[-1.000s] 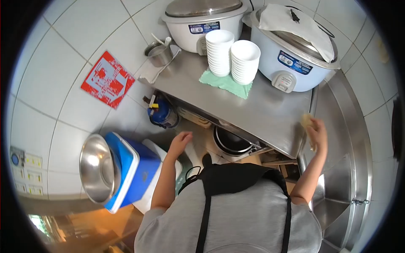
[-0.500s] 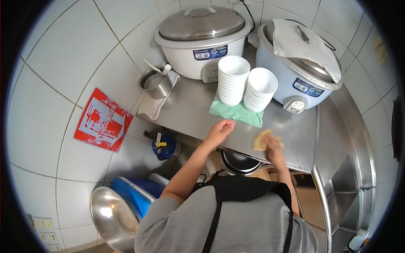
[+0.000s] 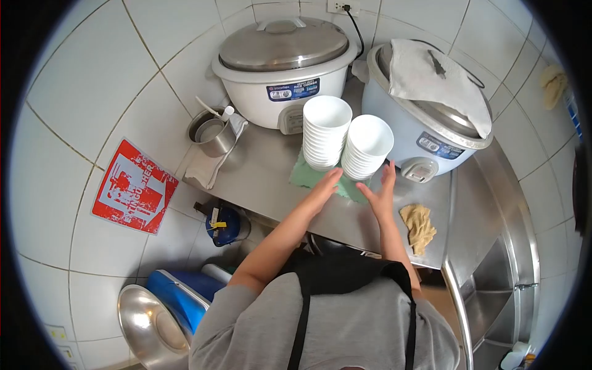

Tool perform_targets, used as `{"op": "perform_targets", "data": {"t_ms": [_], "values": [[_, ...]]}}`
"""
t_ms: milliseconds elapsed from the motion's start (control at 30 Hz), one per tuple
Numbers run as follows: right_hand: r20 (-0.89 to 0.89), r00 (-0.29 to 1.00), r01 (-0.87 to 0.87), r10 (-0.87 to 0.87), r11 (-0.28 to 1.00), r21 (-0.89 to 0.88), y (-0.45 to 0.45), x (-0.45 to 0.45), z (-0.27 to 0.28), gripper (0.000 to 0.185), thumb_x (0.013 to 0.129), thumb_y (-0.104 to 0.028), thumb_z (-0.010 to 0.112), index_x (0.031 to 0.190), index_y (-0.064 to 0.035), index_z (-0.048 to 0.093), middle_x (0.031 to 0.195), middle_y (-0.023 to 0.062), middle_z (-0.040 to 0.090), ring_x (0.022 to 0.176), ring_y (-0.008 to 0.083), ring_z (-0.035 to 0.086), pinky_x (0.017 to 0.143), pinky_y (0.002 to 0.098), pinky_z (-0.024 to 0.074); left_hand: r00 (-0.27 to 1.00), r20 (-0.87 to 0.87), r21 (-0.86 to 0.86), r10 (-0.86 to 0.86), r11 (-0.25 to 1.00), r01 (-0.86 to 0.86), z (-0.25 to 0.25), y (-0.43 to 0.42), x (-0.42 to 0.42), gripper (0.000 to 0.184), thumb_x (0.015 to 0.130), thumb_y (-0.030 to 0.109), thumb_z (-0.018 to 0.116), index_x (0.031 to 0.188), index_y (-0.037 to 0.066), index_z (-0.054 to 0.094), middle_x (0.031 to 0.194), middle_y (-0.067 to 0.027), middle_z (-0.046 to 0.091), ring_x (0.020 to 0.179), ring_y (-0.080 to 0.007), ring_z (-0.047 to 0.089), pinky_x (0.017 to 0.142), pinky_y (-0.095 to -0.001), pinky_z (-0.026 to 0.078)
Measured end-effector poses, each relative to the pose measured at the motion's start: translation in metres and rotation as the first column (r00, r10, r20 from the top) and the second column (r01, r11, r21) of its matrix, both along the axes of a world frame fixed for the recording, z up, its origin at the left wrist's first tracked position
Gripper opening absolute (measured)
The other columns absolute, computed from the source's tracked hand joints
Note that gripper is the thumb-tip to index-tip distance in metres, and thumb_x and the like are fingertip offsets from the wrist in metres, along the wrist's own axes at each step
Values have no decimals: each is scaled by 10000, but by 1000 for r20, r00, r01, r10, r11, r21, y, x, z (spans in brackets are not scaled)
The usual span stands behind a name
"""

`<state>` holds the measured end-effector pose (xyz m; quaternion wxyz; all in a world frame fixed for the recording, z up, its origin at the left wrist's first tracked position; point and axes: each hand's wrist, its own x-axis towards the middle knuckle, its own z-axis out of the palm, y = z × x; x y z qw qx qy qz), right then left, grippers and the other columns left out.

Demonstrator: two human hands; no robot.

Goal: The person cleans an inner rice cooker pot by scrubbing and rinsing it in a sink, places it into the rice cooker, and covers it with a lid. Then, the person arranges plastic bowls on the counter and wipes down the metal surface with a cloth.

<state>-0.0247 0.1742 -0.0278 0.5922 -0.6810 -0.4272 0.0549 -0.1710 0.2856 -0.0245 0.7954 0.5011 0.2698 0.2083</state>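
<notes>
Two stacks of white bowls stand side by side on a green cloth point(image 3: 300, 175), the left stack point(image 3: 325, 135) a little taller than the right stack point(image 3: 367, 148). My left hand point(image 3: 325, 188) is at the front of the stacks, fingers stretched forward and nothing seen in them. On the other side, my right hand point(image 3: 381, 192) is open beside the right stack's lower front, thumb and fingers apart. Whether either hand touches the bowls is hard to see. A crumpled tan cloth point(image 3: 419, 229) lies on the steel counter point(image 3: 259, 179), right of my right hand.
Behind the bowls stand a white rice cooker point(image 3: 277, 80) and a bluish rice cooker point(image 3: 401, 117) with a cloth point(image 3: 425, 77) over its lid. A metal pot point(image 3: 217, 139) sits at the left on a folded cloth point(image 3: 206, 171). A metal rail point(image 3: 456, 302) runs at the right.
My right hand has let go of the tan cloth, now on the counter, and moved up and left to the right stack. My left hand has opened near the bowls. The view has shifted slightly.
</notes>
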Motion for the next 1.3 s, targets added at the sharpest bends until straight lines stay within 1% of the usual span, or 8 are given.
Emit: {"op": "perform_targets", "data": {"t_ms": [200,300,500,733,1067,1167,1267,1300], "values": [[-78,996,-22,35,986,165,40,-2,-12,1242,536,-242,848,1357,39,-41,1320,221,278,1214,289,339,1019,364,269,983,127,46,132,989,-138,-26,-2,50,879,858,550,415,1379,-19,-5,1437,-136,100,1338,-218,64,1076,-347,74],[-66,996,66,-60,994,89,52,0,-16,1215,520,-248,852,1350,33,10,1306,214,294,1195,289,366,995,358,305,965,132,149,227,958,-246,-49,0,73,909,845,536,456,1342,-86,17,1403,-216,81,1316,-274,89,1060,-354,137],[-77,982,182,-175,978,99,50,-9,-14,1108,516,-258,840,1309,28,120,1274,202,330,1175,291,392,960,361,343,978,132,194,163,963,-187,-29,0,58,890,823,514,517,1285,-124,103,1316,-243,200,1240,-287,224,1030,-344,195],[-43,944,329,-326,940,93,9,-10,-21,1121,512,-270,836,1310,33,109,1253,197,343,1154,292,399,951,366,342,978,130,266,-166,956,127,-31,-16,57,866,805,480,576,1248,-122,137,1221,-216,286,1162,-244,310,989,-333,252],[9,807,587,-590,804,97,-52,2,-23,1099,540,-304,821,1316,34,120,1260,179,322,1172,274,357,964,376,304,805,88,230,-587,798,557,-22,-40,90,920,821,508,525,1317,-101,46,1366,-230,173,1313,-261,137,1061,-350,137],[-8,803,594,-596,798,105,-55,9,-28,1126,537,-313,825,1326,35,101,1286,191,294,1197,286,335,985,373,281,765,57,188,-642,759,623,-11,-32,84,813,837,440,546,1322,-77,146,1354,-210,256,1292,-273,225,1042,-365,211],[49,763,645,-645,764,12,-54,6,-23,1138,540,-321,823,1332,35,86,1291,202,283,1211,287,320,998,370,265,709,-93,472,-699,596,649,-27,-19,64,660,859,336,556,1308,-43,256,1298,-162,386,1248,-268,330,999,-354,303],[56,778,626,-626,780,18,-58,7,-26,1076,572,-283,809,1334,33,117,1305,201,270,1221,301,308,1008,374,249,767,-92,553,-635,608,569,-19,-13,45,452,858,255,573,1186,-28,444,1197,-132,494,1120,-234,474,906,-331,403]]}}
